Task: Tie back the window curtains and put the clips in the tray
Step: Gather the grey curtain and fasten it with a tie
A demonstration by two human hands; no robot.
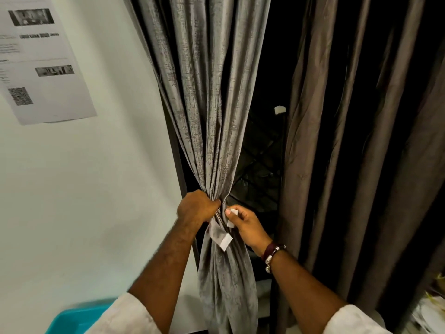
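Two pale sleeves [131, 317] sit lowest in view, with bare forearms reaching up toward the window. Beside the left sleeve, at the bottom edge, a corner of a turquoise tray [72, 319] shows against the white wall [84, 189]; no clips are visible in the part that shows.

The left hand [196, 206] is curled tight around the grey curtain [212, 104], bunching its folds into a narrow neck close to the window frame. Below the grip the cloth twists and hangs loose.

The right hand [243, 221], with a dark bracelet [272, 253] at the wrist, sits just beside the gathered neck. Thumb and fingers pinch a small white strip [232, 211]. A further white piece [222, 238] lies against the curtain under the left hand; whether the two pieces are one band cannot be told.

A second, browner curtain [349, 141] hangs ungathered to the right. Dark glass shows between the two. A printed paper sheet [43, 59] is fixed to the wall at upper left.
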